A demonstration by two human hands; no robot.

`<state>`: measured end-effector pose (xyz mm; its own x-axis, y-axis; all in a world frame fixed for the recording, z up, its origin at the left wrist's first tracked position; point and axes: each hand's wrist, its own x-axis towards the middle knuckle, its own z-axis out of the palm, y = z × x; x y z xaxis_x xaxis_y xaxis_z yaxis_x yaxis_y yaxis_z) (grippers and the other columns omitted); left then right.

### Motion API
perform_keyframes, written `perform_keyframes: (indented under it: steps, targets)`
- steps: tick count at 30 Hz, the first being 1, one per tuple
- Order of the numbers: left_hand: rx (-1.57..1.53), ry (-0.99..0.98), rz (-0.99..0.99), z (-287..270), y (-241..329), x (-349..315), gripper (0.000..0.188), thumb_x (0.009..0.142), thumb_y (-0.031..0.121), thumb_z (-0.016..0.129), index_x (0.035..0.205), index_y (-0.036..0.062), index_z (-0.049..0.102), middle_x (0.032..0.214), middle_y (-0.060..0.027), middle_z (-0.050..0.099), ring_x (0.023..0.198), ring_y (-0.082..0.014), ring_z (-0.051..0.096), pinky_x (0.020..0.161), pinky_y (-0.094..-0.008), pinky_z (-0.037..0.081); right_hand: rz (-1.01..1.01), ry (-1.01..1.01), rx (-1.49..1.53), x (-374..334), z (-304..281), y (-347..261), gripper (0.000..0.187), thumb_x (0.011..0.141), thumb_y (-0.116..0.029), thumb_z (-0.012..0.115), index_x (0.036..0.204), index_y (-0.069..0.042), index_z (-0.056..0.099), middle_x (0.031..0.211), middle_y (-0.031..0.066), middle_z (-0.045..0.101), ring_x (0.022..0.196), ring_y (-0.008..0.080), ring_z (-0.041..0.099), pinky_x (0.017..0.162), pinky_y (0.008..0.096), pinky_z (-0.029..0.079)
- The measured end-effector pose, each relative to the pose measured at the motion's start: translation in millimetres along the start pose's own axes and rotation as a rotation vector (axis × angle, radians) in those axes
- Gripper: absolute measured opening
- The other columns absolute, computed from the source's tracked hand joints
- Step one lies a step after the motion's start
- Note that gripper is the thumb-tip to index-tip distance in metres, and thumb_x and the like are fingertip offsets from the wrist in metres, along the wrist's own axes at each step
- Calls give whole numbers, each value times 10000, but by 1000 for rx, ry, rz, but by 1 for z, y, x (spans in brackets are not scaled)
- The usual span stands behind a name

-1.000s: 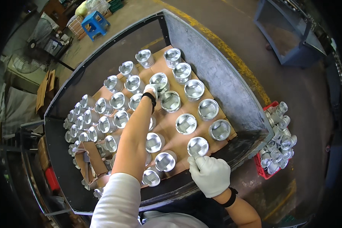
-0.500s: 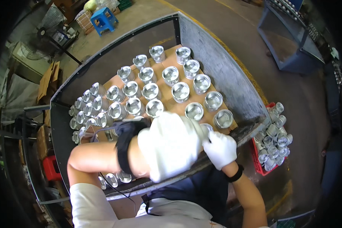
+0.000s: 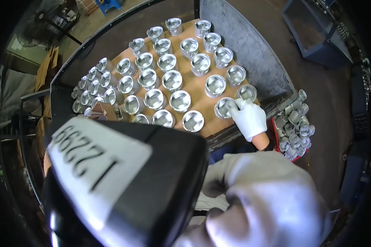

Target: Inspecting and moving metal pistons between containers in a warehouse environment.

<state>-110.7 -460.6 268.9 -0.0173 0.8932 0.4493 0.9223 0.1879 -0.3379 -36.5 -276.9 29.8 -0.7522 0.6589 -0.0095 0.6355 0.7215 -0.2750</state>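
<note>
Rows of silver metal pistons stand upright on brown cardboard inside a metal-walled cart. My right hand, in a white glove, is at the near right corner with its fingers closed on the rim of a piston. Another piston stands just beyond those fingertips. Close to the camera, my gloved left hand is large and blurred, its fingers curled in; what they hold, if anything, is hidden. A black device with a white label on my left wrist covers the lower left.
The cart's grey side wall rises on the right. Beyond it, a red crate heaped with pistons sits on the floor. A blue-grey metal bin stands far right, and a blue stool at the far left.
My left hand has risen from over the pistons to close before the camera. My right hand stays at the near right pistons. The whole view has shifted, with the cart now higher in it.
</note>
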Motion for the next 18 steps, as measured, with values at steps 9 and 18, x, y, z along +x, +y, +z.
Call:
perform_keyframes:
  steps: [9,18]
  targets:
    - [61,-73,-168,29,-1,1,121,812,240,627,805,121,651,649,-34,603,708,-178,655,522,-346,537,1,46,14,6,2,0,215,886,-309,610,862,-119,708,762,143,680,658,336,661,618,455,530]
    - [-317,-810,-10,372,-144,105,189,757,131,663,915,47,724,866,-172,703,875,-349,699,710,-418,567,-180,216,130,13,17,1,239,818,-161,706,643,-100,556,592,118,556,538,317,579,508,432,455]
